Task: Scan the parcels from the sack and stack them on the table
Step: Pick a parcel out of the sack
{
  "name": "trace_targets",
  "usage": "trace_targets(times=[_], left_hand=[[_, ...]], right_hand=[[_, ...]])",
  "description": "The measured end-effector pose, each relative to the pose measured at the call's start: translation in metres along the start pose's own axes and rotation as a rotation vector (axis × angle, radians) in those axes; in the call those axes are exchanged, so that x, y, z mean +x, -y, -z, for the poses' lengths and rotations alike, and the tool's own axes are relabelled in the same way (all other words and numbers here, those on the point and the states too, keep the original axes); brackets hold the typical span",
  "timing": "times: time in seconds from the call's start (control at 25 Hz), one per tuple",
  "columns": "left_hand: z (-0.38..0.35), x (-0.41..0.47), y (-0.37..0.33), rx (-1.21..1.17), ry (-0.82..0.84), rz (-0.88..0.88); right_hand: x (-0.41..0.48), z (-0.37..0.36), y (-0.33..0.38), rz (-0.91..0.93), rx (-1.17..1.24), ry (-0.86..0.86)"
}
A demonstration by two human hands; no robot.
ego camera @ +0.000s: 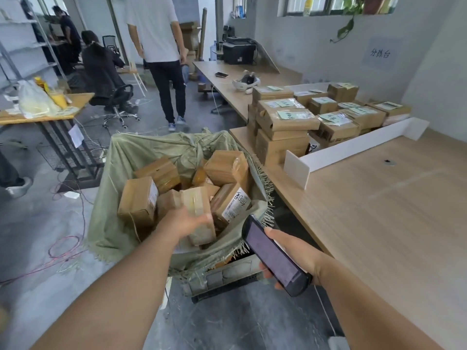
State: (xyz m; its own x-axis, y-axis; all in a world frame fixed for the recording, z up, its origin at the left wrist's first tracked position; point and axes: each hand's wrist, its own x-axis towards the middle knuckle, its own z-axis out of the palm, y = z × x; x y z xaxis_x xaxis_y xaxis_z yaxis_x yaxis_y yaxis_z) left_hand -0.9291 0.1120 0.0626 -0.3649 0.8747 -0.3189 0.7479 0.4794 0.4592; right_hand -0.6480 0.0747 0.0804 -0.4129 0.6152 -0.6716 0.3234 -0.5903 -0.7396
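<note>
A green woven sack (121, 198) stands open on the floor left of the table, holding several brown cardboard parcels. My left hand (185, 221) reaches into it and grips a taped brown parcel (199, 213) near the front of the pile. My right hand (285, 251) holds a dark handheld scanner (274, 257), screen up, at the sack's right rim. Several scanned parcels (285, 120) with green-white labels are stacked at the far end of the wooden table (379, 198).
A white L-shaped divider (353, 145) fences the stack from the near tabletop. A grey crate (222, 276) sits under the sack. A person in a white shirt (161, 59) stands beyond the sack; others sit by an office chair (116, 97). Cables lie across the floor.
</note>
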Motion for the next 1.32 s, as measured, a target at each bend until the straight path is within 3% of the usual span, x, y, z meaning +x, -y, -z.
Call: trace_targets(times=[0.32,0.48,0.64,1.0,1.32], left_hand=[[-0.027,0.023,0.000,0.148,0.365,-0.033],[-0.027,0.034,-0.014,-0.016,0.143,-0.085],[-0.010,0.030,-0.032,0.014,0.016,-0.163],[-0.024,-0.042,-0.074,-0.108,0.081,-0.365],[-0.091,-0.174,-0.137,-0.064,0.148,-0.476]], right_hand=[[0.015,0.006,0.006,0.002,-0.009,-0.007],[0.016,0.016,0.006,-0.001,0.019,-0.011],[0.001,0.016,0.012,-0.002,0.046,-0.029],[-0.065,0.034,-0.019,0.054,0.068,-0.059],[-0.196,0.072,-0.120,0.106,0.092,-0.159]])
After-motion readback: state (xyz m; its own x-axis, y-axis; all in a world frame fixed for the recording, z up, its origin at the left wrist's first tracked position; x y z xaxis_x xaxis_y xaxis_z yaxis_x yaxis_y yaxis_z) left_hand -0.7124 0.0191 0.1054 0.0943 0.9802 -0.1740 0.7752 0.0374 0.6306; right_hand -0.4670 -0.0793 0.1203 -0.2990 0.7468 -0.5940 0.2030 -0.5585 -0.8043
